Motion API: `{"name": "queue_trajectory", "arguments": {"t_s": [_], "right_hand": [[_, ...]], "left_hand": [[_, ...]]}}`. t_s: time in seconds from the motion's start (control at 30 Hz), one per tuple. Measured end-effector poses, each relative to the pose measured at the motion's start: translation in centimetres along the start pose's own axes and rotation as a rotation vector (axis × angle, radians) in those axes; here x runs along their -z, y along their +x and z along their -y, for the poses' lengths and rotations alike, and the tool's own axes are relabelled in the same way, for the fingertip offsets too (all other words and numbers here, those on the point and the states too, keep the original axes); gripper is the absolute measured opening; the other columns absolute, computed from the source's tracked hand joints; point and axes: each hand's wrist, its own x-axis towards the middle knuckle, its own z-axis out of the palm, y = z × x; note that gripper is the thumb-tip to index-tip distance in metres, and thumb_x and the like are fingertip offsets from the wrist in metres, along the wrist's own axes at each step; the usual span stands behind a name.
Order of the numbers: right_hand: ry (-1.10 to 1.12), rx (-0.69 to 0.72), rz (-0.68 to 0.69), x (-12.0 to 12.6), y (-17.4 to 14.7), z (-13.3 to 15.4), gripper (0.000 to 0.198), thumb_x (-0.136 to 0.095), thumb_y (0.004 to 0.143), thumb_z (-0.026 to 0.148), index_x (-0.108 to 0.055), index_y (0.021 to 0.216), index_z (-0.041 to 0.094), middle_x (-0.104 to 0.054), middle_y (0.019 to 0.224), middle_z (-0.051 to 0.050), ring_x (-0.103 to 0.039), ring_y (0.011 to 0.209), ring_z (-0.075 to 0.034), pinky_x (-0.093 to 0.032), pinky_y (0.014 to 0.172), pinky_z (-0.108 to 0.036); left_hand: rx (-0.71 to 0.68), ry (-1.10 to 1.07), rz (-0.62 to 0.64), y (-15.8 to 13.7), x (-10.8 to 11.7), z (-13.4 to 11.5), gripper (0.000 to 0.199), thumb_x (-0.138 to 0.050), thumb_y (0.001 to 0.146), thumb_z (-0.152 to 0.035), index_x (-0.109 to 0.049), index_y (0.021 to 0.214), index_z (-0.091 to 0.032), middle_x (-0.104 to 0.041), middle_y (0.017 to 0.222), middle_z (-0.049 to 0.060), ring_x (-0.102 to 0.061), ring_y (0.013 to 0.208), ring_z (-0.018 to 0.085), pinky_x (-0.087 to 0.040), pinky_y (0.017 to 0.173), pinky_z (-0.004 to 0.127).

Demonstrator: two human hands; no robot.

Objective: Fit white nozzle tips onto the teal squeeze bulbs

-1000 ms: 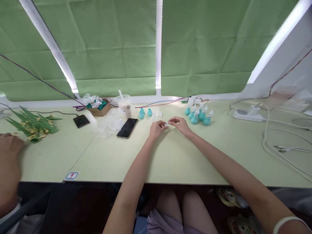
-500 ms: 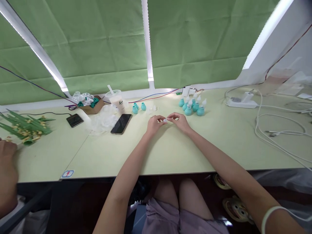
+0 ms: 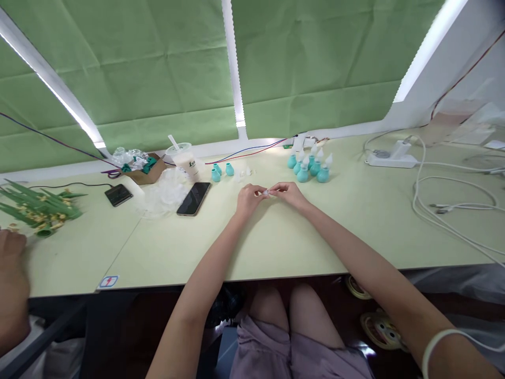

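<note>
My left hand [image 3: 249,200] and my right hand [image 3: 291,195] meet over the table, fingertips pinched on one small whitish piece [image 3: 266,193]. Fingers cover most of it, so its exact kind is unclear. Beyond the right hand stands a group of small teal vase-shaped pots [image 3: 302,174], with white flame-shaped tips [image 3: 329,159] rising from them. Behind the left hand are a few teal pots without tips [image 3: 229,169]. Small white, translucent pieces [image 3: 241,175] lie beside those.
Left of my hands are a phone [image 3: 193,199], crumpled clear plastic [image 3: 163,195], a drink cup [image 3: 184,160] and a cardboard box [image 3: 152,172]. Another person's hand [image 3: 12,247] is by green plastic stems [image 3: 43,208]. A power strip [image 3: 392,160] and white cables [image 3: 453,210] lie right.
Both hands keep the small piece pinched between them, with only a slight shift of the fingers. The whole view has moved a little.
</note>
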Motion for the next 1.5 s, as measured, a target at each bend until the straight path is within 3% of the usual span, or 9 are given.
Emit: {"name": "queue_trajectory", "arguments": {"t_s": [0.1,0.2,0.3,0.5,0.6,0.73,1.07,1.5], "right_hand": [[0.127,-0.087,0.016,0.1,-0.1,0.1,0.033,-0.078,0.054,0.044,-0.07,0.071,0.018,-0.071,0.08,-0.004,-0.06,0.07,-0.014,-0.047,0.067,-0.026],[0.237,-0.201,0.039,0.3,-0.4,0.3,0.039,-0.082,0.052,0.038,-0.071,0.084,0.02,-0.072,0.086,-0.003,-0.064,0.073,-0.015,-0.05,0.061,-0.024],[0.383,-0.258,0.135,0.5,-0.6,0.3,0.041,-0.083,0.053,0.034,-0.072,0.09,0.02,-0.072,0.088,-0.004,-0.067,0.079,-0.017,-0.055,0.07,-0.028],[0.565,-0.275,0.158,0.4,-0.8,-0.1,0.034,-0.086,0.049,0.024,-0.074,0.08,0.016,-0.073,0.085,-0.006,-0.068,0.084,-0.017,-0.052,0.092,-0.029],[0.599,-0.264,0.1,0.0,-0.8,-0.2,0.031,-0.086,0.048,0.024,-0.074,0.075,0.017,-0.073,0.084,-0.005,-0.068,0.083,-0.017,-0.05,0.094,-0.03],[0.605,-0.253,0.097,-0.1,-0.9,-0.4,0.032,-0.088,0.045,0.029,-0.073,0.071,0.018,-0.073,0.081,-0.003,-0.069,0.08,-0.017,-0.051,0.094,-0.032],[0.649,-0.233,0.077,-0.4,-1.2,0.1,0.032,-0.087,0.045,0.031,-0.073,0.071,0.017,-0.072,0.083,-0.004,-0.068,0.086,-0.018,-0.048,0.098,-0.033],[0.719,-0.249,0.067,-0.9,-1.5,0.0,0.025,-0.086,0.049,0.028,-0.072,0.068,0.019,-0.072,0.083,-0.001,-0.067,0.09,-0.017,-0.047,0.1,-0.029]], "left_hand": [[-0.063,0.023,-0.021,-0.1,-0.1,-0.1,0.01,-0.066,0.077,-0.029,-0.073,0.082,-0.024,-0.069,0.075,0.002,-0.055,0.07,0.014,-0.043,0.067,0.027],[-0.135,0.044,-0.044,-0.2,-0.2,-0.3,0.01,-0.063,0.08,-0.028,-0.073,0.081,-0.024,-0.069,0.075,0.003,-0.055,0.071,0.015,-0.044,0.068,0.028],[-0.209,0.103,-0.043,-0.3,-0.2,-0.5,0.013,-0.061,0.082,-0.028,-0.072,0.079,-0.023,-0.069,0.073,0.004,-0.055,0.07,0.016,-0.044,0.065,0.028],[-0.344,0.12,-0.079,-0.3,-0.5,-0.2,0.021,-0.052,0.087,-0.028,-0.071,0.081,-0.022,-0.069,0.075,0.005,-0.056,0.071,0.016,-0.045,0.067,0.029],[-0.36,0.1,-0.148,-0.3,-0.5,-0.1,0.023,-0.05,0.089,-0.03,-0.071,0.083,-0.021,-0.07,0.075,0.005,-0.056,0.07,0.015,-0.045,0.067,0.029],[-0.418,0.087,-0.152,-0.4,-0.6,-0.4,0.025,-0.05,0.089,-0.032,-0.07,0.079,-0.02,-0.07,0.075,0.005,-0.056,0.068,0.015,-0.045,0.065,0.028],[-0.331,-0.022,-0.218,-0.6,-0.8,-0.7,0.019,-0.054,0.087,-0.029,-0.071,0.083,-0.022,-0.07,0.077,0.005,-0.059,0.073,0.016,-0.048,0.07,0.031],[-0.327,-0.078,-0.275,-0.7,-0.9,-1.1,0.011,-0.061,0.081,-0.02,-0.072,0.082,-0.022,-0.068,0.072,0.002,-0.059,0.069,0.013,-0.047,0.066,0.027]]}}
